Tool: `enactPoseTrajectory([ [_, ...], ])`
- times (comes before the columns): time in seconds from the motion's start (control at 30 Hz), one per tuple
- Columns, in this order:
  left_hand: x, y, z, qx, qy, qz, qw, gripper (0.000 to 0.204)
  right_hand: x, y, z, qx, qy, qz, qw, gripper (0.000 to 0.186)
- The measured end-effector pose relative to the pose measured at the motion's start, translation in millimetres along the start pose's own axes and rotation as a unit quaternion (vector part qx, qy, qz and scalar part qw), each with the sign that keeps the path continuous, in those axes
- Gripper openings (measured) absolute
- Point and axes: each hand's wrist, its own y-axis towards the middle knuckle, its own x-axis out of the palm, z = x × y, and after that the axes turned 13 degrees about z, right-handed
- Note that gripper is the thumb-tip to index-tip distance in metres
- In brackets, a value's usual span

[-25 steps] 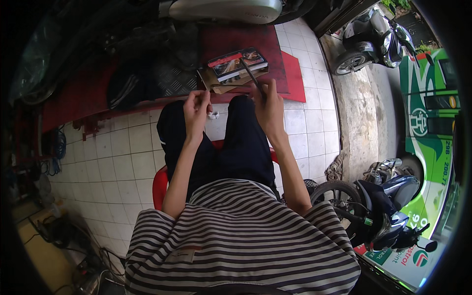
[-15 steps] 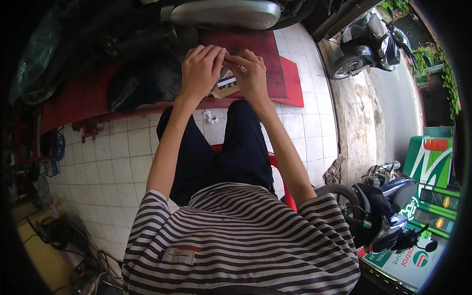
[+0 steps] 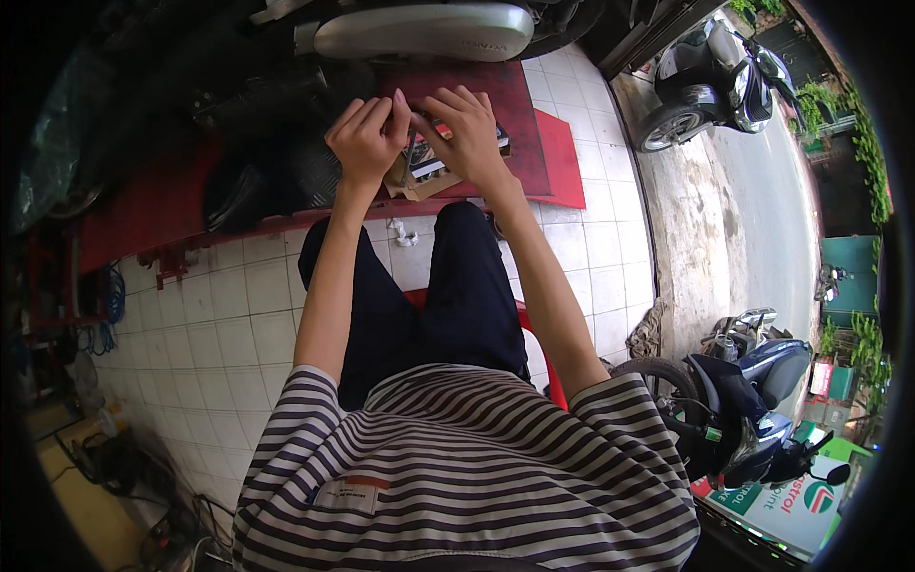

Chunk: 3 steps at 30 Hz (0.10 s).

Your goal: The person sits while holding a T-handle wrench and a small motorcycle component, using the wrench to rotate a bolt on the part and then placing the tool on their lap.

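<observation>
My left hand (image 3: 370,140) is raised over the red platform, its fingers curled and thumb pressed up against them. Whatever it may pinch is too small or hidden to make out. Beside it, a small gap away, my right hand (image 3: 462,135) has its thumb stretched toward the left one and its fingers spread, slightly bent. No object shows in it. Below and between the hands lies an open cardboard box (image 3: 416,187) with dark and white items in it, partly covered by the right hand. It rests at the near edge of the red platform (image 3: 519,143).
A motorbike with a silver cover (image 3: 429,33) stands on the platform ahead. Black parts (image 3: 253,186) lie to the left. White crumpled scraps (image 3: 404,234) are on the tiled floor (image 3: 219,315). Two scooters are parked at right, a dark blue one (image 3: 743,400) nearer and another (image 3: 720,86) farther off.
Both hands, which were together at the fingertips, have shifted left and drawn slightly apart. More of the box and its contents now shows. The view has turned a little.
</observation>
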Motion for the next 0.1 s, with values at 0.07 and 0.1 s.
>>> enactPoseTrajectory([
  [0.07,-5.0,-1.1,2.7,-0.02,-0.004,-0.013,1.0,0.03,-4.0,-0.3,-3.7,-0.022,0.003,-0.008,1.0,0.016],
  [0.1,-5.3,-2.0,3.4,-0.024,-0.02,-0.024,0.999,0.029,-3.9,-5.8,-0.5,-0.006,-0.019,-0.028,0.999,0.02],
])
